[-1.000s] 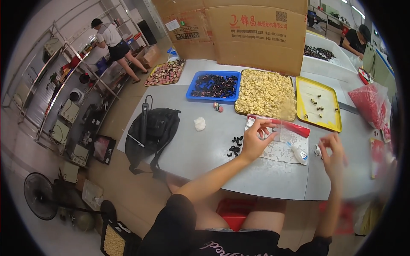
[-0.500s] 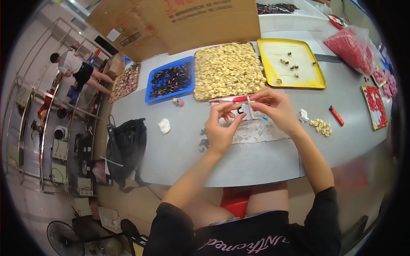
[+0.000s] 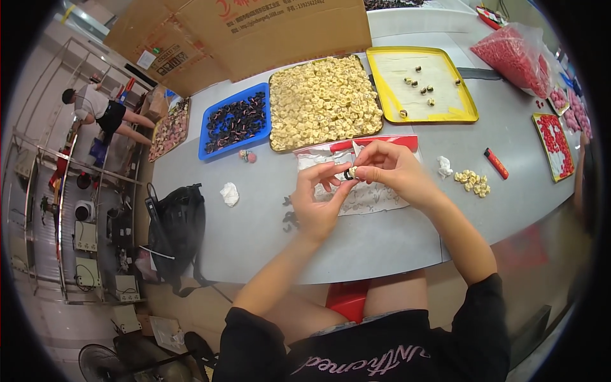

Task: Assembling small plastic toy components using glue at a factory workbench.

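My left hand pinches a small black curved piece between thumb and fingertips. Against it, my right hand presses a small cream-coloured piece between thumb and forefinger. A thin pale pointed thing shows by the right fingers; whether they hold it I cannot tell. Both hands are above a patterned paper sheet and a red-and-white packet. Behind them lies a tray heaped with cream pieces. To its left, a blue tray holds black pieces with pink edges.
A yellow tray carries several assembled black-and-cream pieces. At right lie crumpled tissue, a cream pile, a red lighter-like object and a red-piece tray. A black bag hangs at the left edge; cardboard stands behind.
My right fingers have come down and left, bringing the cream piece against the black piece in my left hand. The whole view has shifted slightly.
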Demonstrator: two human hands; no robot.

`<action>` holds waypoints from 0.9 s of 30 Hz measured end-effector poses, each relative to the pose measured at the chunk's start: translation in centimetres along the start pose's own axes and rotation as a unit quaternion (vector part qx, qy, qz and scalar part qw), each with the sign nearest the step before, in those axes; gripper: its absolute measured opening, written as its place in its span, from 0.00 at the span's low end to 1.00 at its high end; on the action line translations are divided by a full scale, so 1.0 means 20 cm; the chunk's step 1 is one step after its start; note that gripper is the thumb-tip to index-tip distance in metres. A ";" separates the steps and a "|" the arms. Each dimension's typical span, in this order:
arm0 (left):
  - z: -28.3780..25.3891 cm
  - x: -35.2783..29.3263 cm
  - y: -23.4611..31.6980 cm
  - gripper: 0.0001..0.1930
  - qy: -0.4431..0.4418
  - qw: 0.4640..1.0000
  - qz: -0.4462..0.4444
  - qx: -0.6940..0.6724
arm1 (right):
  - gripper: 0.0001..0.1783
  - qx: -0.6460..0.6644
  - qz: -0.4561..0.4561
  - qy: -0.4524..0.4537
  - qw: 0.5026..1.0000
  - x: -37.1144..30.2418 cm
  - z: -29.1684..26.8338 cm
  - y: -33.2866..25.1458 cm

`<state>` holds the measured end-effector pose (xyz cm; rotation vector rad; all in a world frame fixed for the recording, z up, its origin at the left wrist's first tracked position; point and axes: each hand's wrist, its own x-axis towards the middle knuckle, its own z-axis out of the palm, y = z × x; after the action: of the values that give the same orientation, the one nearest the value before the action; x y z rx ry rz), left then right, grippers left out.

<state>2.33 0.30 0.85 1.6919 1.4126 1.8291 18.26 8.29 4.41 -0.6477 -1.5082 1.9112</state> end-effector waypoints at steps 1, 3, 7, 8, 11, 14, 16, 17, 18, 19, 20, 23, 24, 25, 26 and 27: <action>0.00 0.00 0.00 0.23 0.001 1.000 0.002 -0.005 | 0.11 0.004 0.017 -0.005 1.000 0.00 0.00 -0.01; 0.01 0.00 0.00 0.23 0.001 1.000 0.005 -0.008 | 0.10 0.026 0.016 -0.015 0.999 0.00 0.00 0.01; 0.02 -0.01 0.00 0.22 0.011 0.999 0.023 -0.035 | 0.10 0.094 0.021 -0.041 0.994 -0.01 -0.02 0.02; 0.02 -0.02 -0.01 0.22 0.021 0.999 0.019 -0.033 | 0.11 0.076 0.033 -0.048 0.995 -0.01 -0.01 0.03; -0.01 -0.04 0.01 0.21 0.026 0.999 0.017 -0.015 | 0.16 0.063 0.087 -0.085 0.991 -0.02 0.03 0.01; -0.01 -0.04 0.03 0.22 0.006 0.999 0.035 -0.018 | 0.18 0.118 0.076 -0.140 0.980 -0.03 0.02 0.03; -0.02 -0.05 0.03 0.21 0.002 0.999 0.043 -0.023 | 0.19 0.121 0.076 -0.146 0.979 -0.03 0.02 0.04; -0.02 -0.05 0.03 0.21 0.004 0.999 0.046 -0.027 | 0.19 0.130 0.069 -0.151 0.978 -0.03 0.03 0.04; -0.02 -0.05 0.03 0.21 0.002 0.999 0.042 -0.023 | 0.20 0.140 0.062 -0.155 0.976 -0.03 0.03 0.04; -0.02 -0.05 0.04 0.21 0.001 0.999 0.036 -0.016 | 0.20 0.150 0.068 -0.156 0.974 -0.03 0.03 0.05; -0.02 -0.05 0.03 0.21 0.003 0.999 0.036 -0.017 | 0.20 0.149 0.068 -0.157 0.974 -0.03 0.03 0.05; -0.02 -0.05 0.03 0.20 -0.007 0.999 0.037 -0.003 | 0.20 0.154 0.058 -0.165 0.972 -0.03 0.03 0.06; -0.02 -0.04 0.04 0.20 -0.013 0.999 0.046 -0.004 | 0.22 0.140 0.044 -0.168 0.975 -0.02 0.02 0.07; -0.02 -0.04 0.05 0.20 -0.019 0.998 0.054 -0.003 | 0.23 0.129 0.029 -0.173 0.976 -0.02 0.02 0.08; -0.02 -0.03 0.04 0.20 -0.022 0.998 0.057 -0.006 | 0.21 0.137 0.028 -0.171 0.975 -0.02 0.02 0.07; -0.02 -0.03 0.04 0.20 -0.021 0.998 0.058 -0.006 | 0.21 0.132 0.028 -0.169 0.976 -0.03 0.02 0.07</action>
<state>2.57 -0.74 1.17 1.8298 1.3088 1.8469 18.11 7.43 3.11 -0.2555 -1.4031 2.3035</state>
